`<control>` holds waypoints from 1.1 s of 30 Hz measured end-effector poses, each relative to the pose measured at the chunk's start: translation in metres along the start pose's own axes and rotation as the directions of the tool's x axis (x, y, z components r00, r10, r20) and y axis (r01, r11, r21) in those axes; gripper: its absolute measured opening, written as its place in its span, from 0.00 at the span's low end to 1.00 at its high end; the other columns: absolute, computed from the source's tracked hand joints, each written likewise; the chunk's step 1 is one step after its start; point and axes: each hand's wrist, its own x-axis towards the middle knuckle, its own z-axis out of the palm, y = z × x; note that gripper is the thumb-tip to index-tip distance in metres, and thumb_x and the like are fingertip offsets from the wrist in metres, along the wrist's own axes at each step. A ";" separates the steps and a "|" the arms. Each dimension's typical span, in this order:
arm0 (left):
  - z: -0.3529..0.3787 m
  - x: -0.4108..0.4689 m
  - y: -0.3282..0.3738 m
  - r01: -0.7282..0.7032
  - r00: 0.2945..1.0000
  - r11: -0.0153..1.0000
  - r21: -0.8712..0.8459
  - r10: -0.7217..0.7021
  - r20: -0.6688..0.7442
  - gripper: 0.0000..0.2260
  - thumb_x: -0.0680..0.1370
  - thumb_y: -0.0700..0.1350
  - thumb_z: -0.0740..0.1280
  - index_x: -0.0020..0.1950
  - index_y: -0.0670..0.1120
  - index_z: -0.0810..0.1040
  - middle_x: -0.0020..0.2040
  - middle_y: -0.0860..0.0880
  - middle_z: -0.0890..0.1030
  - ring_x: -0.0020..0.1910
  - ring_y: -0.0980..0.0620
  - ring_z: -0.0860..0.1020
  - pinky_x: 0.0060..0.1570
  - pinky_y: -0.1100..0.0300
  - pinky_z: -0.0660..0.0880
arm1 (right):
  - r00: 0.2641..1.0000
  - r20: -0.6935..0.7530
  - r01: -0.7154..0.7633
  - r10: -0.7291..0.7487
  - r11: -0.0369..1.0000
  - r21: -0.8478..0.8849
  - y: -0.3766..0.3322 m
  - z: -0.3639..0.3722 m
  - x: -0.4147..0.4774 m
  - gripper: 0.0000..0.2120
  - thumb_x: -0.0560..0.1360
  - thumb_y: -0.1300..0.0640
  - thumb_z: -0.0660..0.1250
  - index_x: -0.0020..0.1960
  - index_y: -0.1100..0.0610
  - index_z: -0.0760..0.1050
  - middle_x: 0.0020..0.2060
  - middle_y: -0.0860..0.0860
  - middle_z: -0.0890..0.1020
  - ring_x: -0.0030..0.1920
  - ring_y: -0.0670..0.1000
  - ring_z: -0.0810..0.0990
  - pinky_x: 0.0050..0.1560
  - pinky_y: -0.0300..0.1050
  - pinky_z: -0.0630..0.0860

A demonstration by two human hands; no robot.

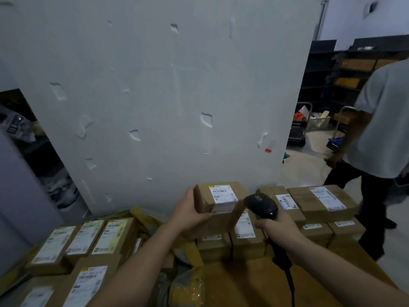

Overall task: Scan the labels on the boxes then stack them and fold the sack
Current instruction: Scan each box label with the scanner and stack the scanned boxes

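Cardboard box (218, 199), rectangular, gripped by left hand (190, 210); right hand (280, 227) clasps glossy black scanner (262, 206).

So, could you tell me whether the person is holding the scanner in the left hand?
No, the right hand grips the scanner, while the left hand holds a labelled box.

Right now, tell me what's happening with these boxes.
A person's left hand holds a small cardboard box with its label facing up, while the right hand grips a black scanner pointed at that label. Labelled stacked boxes stand to the right by the wall. On the left lie more boxes, with the yellow sack crumpled in between, not yet folded. Another person is mid-stride at far right.
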 end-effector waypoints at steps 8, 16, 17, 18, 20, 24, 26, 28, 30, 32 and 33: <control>-0.032 -0.012 0.012 0.289 0.956 0.924 -0.249 -0.268 0.117 0.33 0.74 0.67 0.65 0.73 0.49 0.72 0.67 0.51 0.77 0.63 0.50 0.77 0.65 0.52 0.73 | 0.999 -0.013 -0.045 0.052 0.948 0.316 0.024 -0.015 0.020 0.14 0.76 0.61 0.71 0.59 0.57 0.73 0.50 0.61 0.81 0.49 0.61 0.81 0.46 0.55 0.78; -0.011 -0.052 0.009 0.506 0.861 0.673 -0.540 -0.437 0.261 0.21 0.82 0.63 0.56 0.56 0.53 0.83 0.51 0.47 0.86 0.53 0.47 0.83 0.57 0.52 0.76 | 0.984 0.171 -0.117 0.041 0.880 0.460 0.050 0.020 0.032 0.41 0.58 0.45 0.85 0.67 0.53 0.76 0.58 0.58 0.85 0.60 0.62 0.83 0.65 0.66 0.75; -0.005 -0.057 0.006 0.495 0.860 0.642 -0.585 -0.456 0.228 0.21 0.82 0.63 0.57 0.55 0.51 0.84 0.49 0.46 0.86 0.51 0.45 0.84 0.58 0.49 0.76 | 0.983 0.174 -0.130 0.050 0.864 0.486 0.051 0.022 0.034 0.38 0.61 0.46 0.83 0.68 0.54 0.75 0.56 0.59 0.85 0.59 0.63 0.83 0.64 0.66 0.76; 0.002 -0.060 0.001 0.479 0.864 0.625 -0.616 -0.462 0.202 0.21 0.82 0.62 0.58 0.53 0.49 0.85 0.48 0.45 0.86 0.51 0.44 0.84 0.60 0.46 0.76 | 0.983 0.172 -0.142 0.062 0.852 0.503 0.052 0.023 0.033 0.34 0.65 0.48 0.80 0.68 0.55 0.75 0.55 0.60 0.86 0.58 0.63 0.84 0.62 0.65 0.77; 0.013 -0.069 -0.004 0.444 0.871 0.599 -0.666 -0.462 0.164 0.21 0.82 0.59 0.59 0.54 0.47 0.85 0.49 0.43 0.86 0.52 0.43 0.84 0.58 0.46 0.77 | 0.981 0.181 -0.153 0.064 0.828 0.539 0.055 0.023 0.033 0.25 0.72 0.50 0.74 0.67 0.55 0.77 0.55 0.60 0.86 0.58 0.63 0.83 0.57 0.61 0.79; 0.032 -0.081 -0.004 0.410 0.872 0.553 -0.725 -0.471 0.133 0.23 0.77 0.61 0.62 0.57 0.44 0.82 0.54 0.39 0.83 0.55 0.40 0.82 0.51 0.49 0.76 | 0.985 0.158 -0.140 0.062 0.825 0.547 0.060 0.023 0.034 0.23 0.72 0.44 0.73 0.64 0.52 0.80 0.54 0.59 0.86 0.59 0.63 0.82 0.62 0.64 0.77; 0.038 -0.085 -0.002 0.400 0.872 0.566 -0.721 -0.477 0.110 0.21 0.77 0.60 0.62 0.56 0.47 0.83 0.53 0.40 0.83 0.54 0.40 0.82 0.50 0.50 0.76 | 0.991 0.125 -0.110 0.052 0.843 0.526 0.061 0.023 0.035 0.22 0.71 0.45 0.74 0.62 0.54 0.81 0.52 0.59 0.87 0.57 0.63 0.83 0.62 0.65 0.77; 0.039 -0.088 -0.001 0.381 0.878 0.583 -0.718 -0.471 0.083 0.15 0.82 0.54 0.60 0.58 0.48 0.82 0.53 0.42 0.83 0.54 0.43 0.81 0.49 0.52 0.75 | 0.991 0.122 -0.110 0.054 0.851 0.514 0.064 0.023 0.035 0.19 0.72 0.49 0.74 0.61 0.55 0.80 0.51 0.59 0.87 0.56 0.63 0.84 0.62 0.65 0.77; 0.037 -0.090 0.002 0.388 0.882 0.604 -0.696 -0.463 0.089 0.14 0.83 0.51 0.59 0.63 0.49 0.80 0.55 0.44 0.82 0.55 0.45 0.80 0.48 0.56 0.75 | 0.989 0.139 -0.118 0.054 0.855 0.505 0.069 0.023 0.036 0.17 0.73 0.52 0.73 0.60 0.56 0.79 0.50 0.60 0.87 0.56 0.63 0.84 0.64 0.65 0.76; 0.034 -0.093 0.005 0.407 0.883 0.633 -0.658 -0.458 0.106 0.15 0.84 0.52 0.58 0.68 0.51 0.76 0.57 0.46 0.82 0.56 0.47 0.80 0.48 0.56 0.75 | 0.987 0.146 -0.124 0.060 0.867 0.483 0.073 0.024 0.037 0.18 0.73 0.54 0.73 0.61 0.57 0.79 0.51 0.60 0.87 0.55 0.63 0.84 0.62 0.64 0.77; 0.033 -0.095 0.006 0.420 0.881 0.648 -0.636 -0.460 0.112 0.16 0.84 0.52 0.58 0.69 0.52 0.75 0.58 0.47 0.81 0.56 0.48 0.80 0.48 0.56 0.76 | 0.987 0.143 -0.128 0.066 0.868 0.481 0.075 0.025 0.038 0.18 0.73 0.54 0.73 0.62 0.58 0.79 0.51 0.61 0.86 0.54 0.63 0.84 0.59 0.63 0.79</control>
